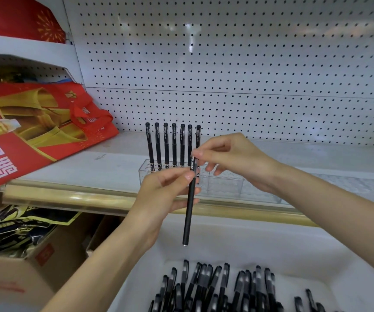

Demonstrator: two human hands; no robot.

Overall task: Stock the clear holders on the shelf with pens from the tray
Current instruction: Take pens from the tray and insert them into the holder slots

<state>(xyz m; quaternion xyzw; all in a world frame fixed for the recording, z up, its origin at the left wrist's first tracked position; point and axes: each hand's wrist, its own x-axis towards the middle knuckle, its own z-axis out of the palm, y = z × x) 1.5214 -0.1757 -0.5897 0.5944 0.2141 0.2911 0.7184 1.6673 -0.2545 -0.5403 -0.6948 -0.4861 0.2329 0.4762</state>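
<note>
A black pen [189, 208] hangs nearly upright in front of the shelf edge, tip end down. My left hand [163, 197] grips its upper half, and my right hand [233, 158] pinches its top end with thumb and forefinger. Behind them a clear holder [222, 183] sits on the white shelf [80, 167], with several black pens [165, 143] standing in a row at its left end. The rest of the holder looks empty. Below, a white tray [271, 248] holds a heap of black pens [215, 287].
Red and gold bags [37, 129] lie on the shelf to the left. A gold strip [69, 197] edges the shelf front. Cardboard boxes [12, 278] with dark packets stand at the lower left. White pegboard [249, 64] backs the shelf.
</note>
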